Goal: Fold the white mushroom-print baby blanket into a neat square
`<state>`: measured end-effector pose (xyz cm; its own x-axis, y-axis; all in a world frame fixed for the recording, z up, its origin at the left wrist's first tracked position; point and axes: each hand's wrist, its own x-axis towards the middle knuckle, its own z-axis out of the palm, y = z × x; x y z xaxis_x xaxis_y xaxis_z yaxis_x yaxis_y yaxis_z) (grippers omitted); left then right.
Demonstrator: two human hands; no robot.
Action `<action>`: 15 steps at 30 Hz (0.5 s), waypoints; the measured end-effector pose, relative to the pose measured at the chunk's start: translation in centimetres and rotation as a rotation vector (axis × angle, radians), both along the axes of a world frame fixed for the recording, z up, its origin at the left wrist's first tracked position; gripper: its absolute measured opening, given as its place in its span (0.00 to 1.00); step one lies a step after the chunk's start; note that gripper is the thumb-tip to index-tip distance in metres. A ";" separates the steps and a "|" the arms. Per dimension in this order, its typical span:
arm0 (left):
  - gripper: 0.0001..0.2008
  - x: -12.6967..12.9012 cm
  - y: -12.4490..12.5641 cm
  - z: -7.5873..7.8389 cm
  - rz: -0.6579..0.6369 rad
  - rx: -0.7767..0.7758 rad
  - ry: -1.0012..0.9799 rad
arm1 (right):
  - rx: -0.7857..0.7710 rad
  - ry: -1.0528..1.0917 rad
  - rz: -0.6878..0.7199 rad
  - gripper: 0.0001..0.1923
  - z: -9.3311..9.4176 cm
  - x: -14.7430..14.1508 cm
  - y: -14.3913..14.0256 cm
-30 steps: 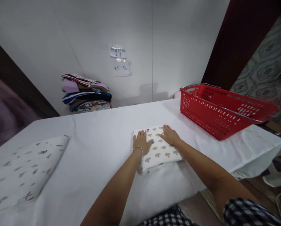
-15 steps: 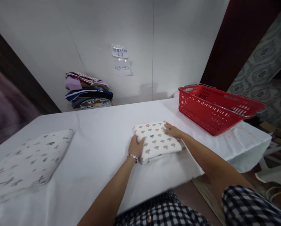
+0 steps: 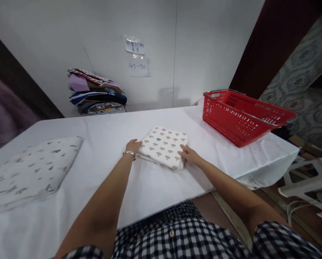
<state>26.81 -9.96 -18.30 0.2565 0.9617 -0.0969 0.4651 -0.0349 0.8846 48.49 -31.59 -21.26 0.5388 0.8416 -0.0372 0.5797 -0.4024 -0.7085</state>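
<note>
A folded white cloth (image 3: 163, 146) with grey mushroom prints, plus one red and one blue mushroom, lies turned at an angle on the white-covered table (image 3: 104, 180). My left hand (image 3: 134, 146), with a bracelet at the wrist, grips its left corner; the thumb is partly hidden. At the opposite edge, my right hand (image 3: 190, 155) holds the cloth's side, fingertips on the top layer. Farther left lies a second white folded cloth (image 3: 39, 169) with scattered dark prints, apart from both hands.
A red shopping basket (image 3: 231, 120) with metal handles stands on the table's right end. Against the wall at the back left is a pile of folded fabrics (image 3: 97, 93). Paper labels (image 3: 138, 67) are taped above. A white plastic stool (image 3: 307, 183) stands at the lower right.
The mushroom-print cloth has been turned and shifted left. Both hands moved with it, the left now at its left corner and the right lower on its right edge. The view tilted slightly down.
</note>
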 end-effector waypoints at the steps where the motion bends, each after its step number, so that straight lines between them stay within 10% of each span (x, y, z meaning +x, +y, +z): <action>1: 0.21 -0.7 0.4 0.0 0.011 0.004 0.000 | 0.012 -0.036 0.012 0.30 0.0 -0.6 -0.3; 5: 0.18 -3.4 -1.0 -2.0 -0.029 0.044 -0.096 | 0.194 -0.318 0.077 0.28 0.4 -3.1 -2.2; 10: 0.30 -5.2 -3.0 -5.6 -0.133 0.023 -0.442 | 0.225 -0.605 0.512 0.30 0.2 -6.6 -3.5; 15: 0.32 -4.4 -3.0 -6.0 -0.066 0.081 -0.285 | 0.171 -0.662 0.525 0.23 0.2 -7.3 -2.0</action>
<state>22.39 -12.91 -24.28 0.3248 0.9436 0.0639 0.1930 -0.1323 0.9722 41.18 -33.63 -21.09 -0.0554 0.9531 0.2976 0.9759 0.1147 -0.1859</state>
